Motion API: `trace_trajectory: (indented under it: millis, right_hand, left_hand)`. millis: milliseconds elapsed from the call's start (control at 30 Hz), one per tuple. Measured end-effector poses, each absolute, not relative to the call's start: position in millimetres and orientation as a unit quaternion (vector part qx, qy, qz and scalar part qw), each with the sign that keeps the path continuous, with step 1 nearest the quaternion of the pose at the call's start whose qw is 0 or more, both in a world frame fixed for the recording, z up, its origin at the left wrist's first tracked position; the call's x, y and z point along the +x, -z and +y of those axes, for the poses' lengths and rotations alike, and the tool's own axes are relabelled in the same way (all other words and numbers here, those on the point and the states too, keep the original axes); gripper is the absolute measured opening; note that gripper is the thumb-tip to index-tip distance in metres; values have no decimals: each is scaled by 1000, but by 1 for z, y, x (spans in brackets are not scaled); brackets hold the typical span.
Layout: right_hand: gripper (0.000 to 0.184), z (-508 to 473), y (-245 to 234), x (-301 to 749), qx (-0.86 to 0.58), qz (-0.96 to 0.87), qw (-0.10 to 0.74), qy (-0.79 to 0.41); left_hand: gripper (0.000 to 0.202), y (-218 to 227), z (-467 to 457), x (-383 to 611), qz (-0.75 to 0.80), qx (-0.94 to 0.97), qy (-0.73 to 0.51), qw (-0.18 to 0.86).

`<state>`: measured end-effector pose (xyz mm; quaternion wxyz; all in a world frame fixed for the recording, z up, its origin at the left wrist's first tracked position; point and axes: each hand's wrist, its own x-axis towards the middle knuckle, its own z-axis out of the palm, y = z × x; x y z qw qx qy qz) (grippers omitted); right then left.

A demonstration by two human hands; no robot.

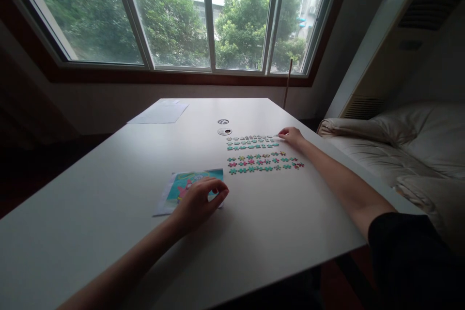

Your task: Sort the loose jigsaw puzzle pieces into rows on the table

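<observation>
My left hand (199, 200) rests on the white table (109, 193), fingers curled and lying on the near edge of a colourful picture card (185, 184). My right hand (291, 136) is stretched out to the far right end of the top row of small puzzle pieces (250, 142), fingertips pinched on a piece there. Several more teal and pink pieces (264, 163) lie in rows nearer to me, between the two hands.
A sheet of paper (160, 111) lies at the table's far left. Two round cable-hole covers (224, 131) sit beyond the pieces. A bed with pale bedding (407, 140) stands to the right, a big window (181, 14) behind, a thin stick (287, 82) leaning by it.
</observation>
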<state>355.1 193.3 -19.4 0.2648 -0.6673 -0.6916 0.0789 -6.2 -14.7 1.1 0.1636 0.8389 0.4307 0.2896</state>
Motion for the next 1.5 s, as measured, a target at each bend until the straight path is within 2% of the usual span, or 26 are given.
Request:
trace_trajectory:
  millis: [267,467,600,700,800,900,1033,1200,1500]
  right_hand:
    - [21,201,23,352,-677,-689,244,-80]
    - [22,187,8,336,-659,-703,264,-50]
    - [21,144,-3,294,-592,-751,290,-37]
    - [19,83,-6,252,-438,-844,304,-60]
    - [25,16,-6,220,-316,-910,252,-91]
    - [44,-31,-2,206,-269,-938,186,-118]
    - [59,-46,6,205,-265,-949,114,-129]
    - [62,-42,7,207,-268,-950,87,-135]
    - [61,-43,5,207,-264,-952,79,-132]
  left_hand:
    - [16,1,-13,-7,434,838,-287,164]
    - [19,-2,-8,-16,443,833,-295,153]
    - [21,-5,-1,-26,456,833,-281,140]
    - [24,-8,7,-39,469,833,-270,111]
    - [26,-11,18,-59,469,850,-233,52]
    - [31,-8,28,-87,487,855,-178,27]
    - [54,4,38,-123,558,826,-71,24]
    - [75,13,41,-140,628,775,-7,74]
    - [71,10,33,-136,615,782,-8,96]
